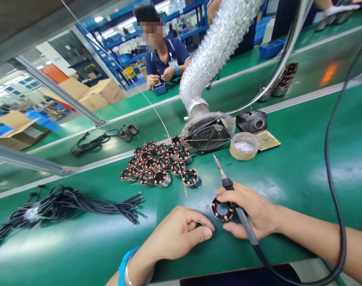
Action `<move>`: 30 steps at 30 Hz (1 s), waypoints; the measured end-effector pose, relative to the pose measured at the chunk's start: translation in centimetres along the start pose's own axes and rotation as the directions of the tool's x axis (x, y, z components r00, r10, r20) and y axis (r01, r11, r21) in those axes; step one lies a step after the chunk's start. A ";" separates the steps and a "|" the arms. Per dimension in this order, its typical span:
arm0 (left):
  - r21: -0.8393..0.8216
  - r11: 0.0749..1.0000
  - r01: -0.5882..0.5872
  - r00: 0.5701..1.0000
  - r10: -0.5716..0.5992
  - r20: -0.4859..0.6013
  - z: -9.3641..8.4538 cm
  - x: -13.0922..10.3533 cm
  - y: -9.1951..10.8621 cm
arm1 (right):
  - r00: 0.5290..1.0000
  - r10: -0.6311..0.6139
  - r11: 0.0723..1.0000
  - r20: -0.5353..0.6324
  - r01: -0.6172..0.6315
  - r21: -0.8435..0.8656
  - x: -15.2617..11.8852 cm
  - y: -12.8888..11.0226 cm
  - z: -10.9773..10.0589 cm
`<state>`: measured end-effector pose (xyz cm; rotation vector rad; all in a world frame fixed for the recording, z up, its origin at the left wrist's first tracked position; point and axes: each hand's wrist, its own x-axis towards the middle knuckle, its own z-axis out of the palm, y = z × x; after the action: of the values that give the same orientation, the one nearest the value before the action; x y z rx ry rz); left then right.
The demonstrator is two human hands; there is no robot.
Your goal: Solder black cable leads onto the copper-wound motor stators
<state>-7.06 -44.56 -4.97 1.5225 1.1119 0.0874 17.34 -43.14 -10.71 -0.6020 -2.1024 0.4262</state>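
A soldering iron (242,218) lies in my right hand (255,210), its tip pointing up and away. The fingers of that hand also reach around a ring-shaped copper-wound stator (222,209) on the green bench. My left hand (181,232), with a blue band at the wrist, rests just left of the stator. Its thumb and index finger curve toward each other; whether a thin wire is between them cannot be made out. Beyond the hands stands a group of several similar stators (162,178), with loose wire ends sticking out.
Black cables (64,206) lie bundled at the left. A fume fan (209,135) with a silver duct (216,47), a round tub (244,146) and an iron holder (251,121) stand ahead. The iron's cord (330,159) loops at the right. A person (164,59) sits across the bench.
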 end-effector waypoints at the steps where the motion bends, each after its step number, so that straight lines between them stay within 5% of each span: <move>1: 0.118 0.993 -0.019 0.999 0.022 -0.026 -0.5 -0.3 0.2 | 0.999 -0.029 0.999 -0.013 0.028 -0.027 -0.1 0.2 -0.7; 3: 0.289 0.955 -0.072 0.995 0.090 -0.048 -1.6 -1.0 0.5 | 0.994 -0.031 0.991 -0.107 0.017 -0.132 -0.6 0.7 -2.3; 5: 0.363 0.921 -0.138 0.989 0.149 -0.003 -2.5 -1.8 0.6 | 0.978 0.075 0.965 -0.197 -0.121 -0.234 -1.4 1.3 -3.8; 8: 0.360 0.903 -0.232 0.972 0.225 0.064 -3.5 -2.7 0.4 | 0.941 0.288 0.893 -0.176 -0.330 -0.306 -2.7 1.9 -5.6; 11: 0.346 0.893 -0.288 0.948 0.317 -0.029 -4.3 -3.3 0.0 | 0.912 0.337 0.834 -0.233 -0.404 -0.376 -3.2 2.5 -7.5; 16: 0.467 0.859 -0.208 0.908 0.347 -0.233 -5.6 -3.4 -0.3 | 0.784 0.303 0.757 -0.542 -0.543 -0.363 -2.3 5.0 -10.8; 24: 0.544 0.821 -0.169 0.881 0.374 -0.290 -5.6 -2.4 -0.5 | 0.696 0.385 0.704 -0.606 -0.646 -0.295 -0.4 12.3 -11.6; 27: 0.552 0.813 -0.184 0.870 0.396 -0.294 -5.2 -2.3 -0.6 | 0.700 0.401 0.673 -0.591 -0.662 -0.329 0.6 12.4 -11.2; 30: 0.598 0.771 -0.217 0.844 0.456 -0.282 -4.6 -2.3 -0.4 | 0.766 0.372 0.722 -0.525 -0.594 -0.355 2.1 11.0 -10.7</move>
<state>-11.35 -42.82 -2.68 2.3075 1.2328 0.3929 28.03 -32.05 -8.93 -1.4616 -1.5932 0.0030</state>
